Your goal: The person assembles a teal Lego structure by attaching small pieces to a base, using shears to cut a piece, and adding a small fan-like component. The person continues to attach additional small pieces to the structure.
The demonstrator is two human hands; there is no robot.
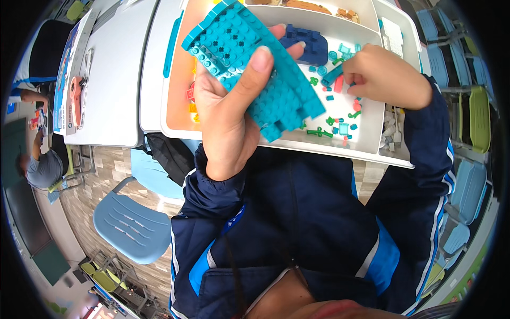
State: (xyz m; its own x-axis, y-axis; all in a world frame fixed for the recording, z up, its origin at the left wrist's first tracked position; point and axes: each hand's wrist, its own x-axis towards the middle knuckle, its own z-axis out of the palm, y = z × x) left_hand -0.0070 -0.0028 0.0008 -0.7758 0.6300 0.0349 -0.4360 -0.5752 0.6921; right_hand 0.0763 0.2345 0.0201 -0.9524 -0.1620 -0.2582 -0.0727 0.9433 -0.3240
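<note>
Teal brick plate [255, 69] tilted in raised left hand [234, 106].

The raised teal build [255, 69] blocks the tray's [372, 146] left half, loose small pieces [340, 125] crowd its white floor, and bare desk [119, 80] lies open leftward.

A pale grey-white table [119, 101] fills the upper left and centre of the frame, bearing a shallow white plastic sorting tray [366, 149] at centre and a flat printed box [68, 80] at far left.
</note>
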